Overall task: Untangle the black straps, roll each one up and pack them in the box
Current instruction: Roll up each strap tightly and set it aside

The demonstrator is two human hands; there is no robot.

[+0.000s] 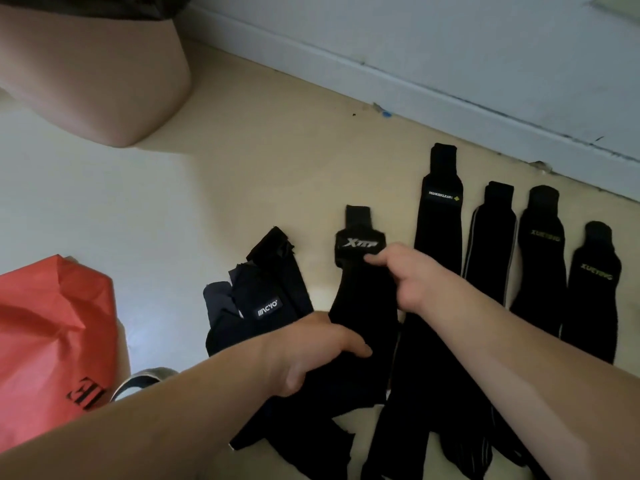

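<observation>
Your left hand (311, 351) closes its grip round the middle of the XTEP strap (363, 306), seemingly anchoring it on the floor (207, 188) while your right hand (412, 275), pinching near the label, draws it straight. Beyond, 4 straightened straps (440, 230) lie side by side, probably awaiting rolling.

Place: most likely a room in a home, seen down low in a plain corner.
Floor: the floor (242, 168) is smooth and pale yellow, and light shines on it.
Wall: a white wall (450, 29) meets the floor, with a white board (381, 90) along its bottom.
Marks: the board has dark scuffs, and a small blue spot (387, 114) sits at its edge.
Person: a bare knee (104, 81) is close to the camera.
Stuff: black straps (440, 220) lie in a row right on the floor, with a crumpled red paper bag (52, 341) near them.
</observation>
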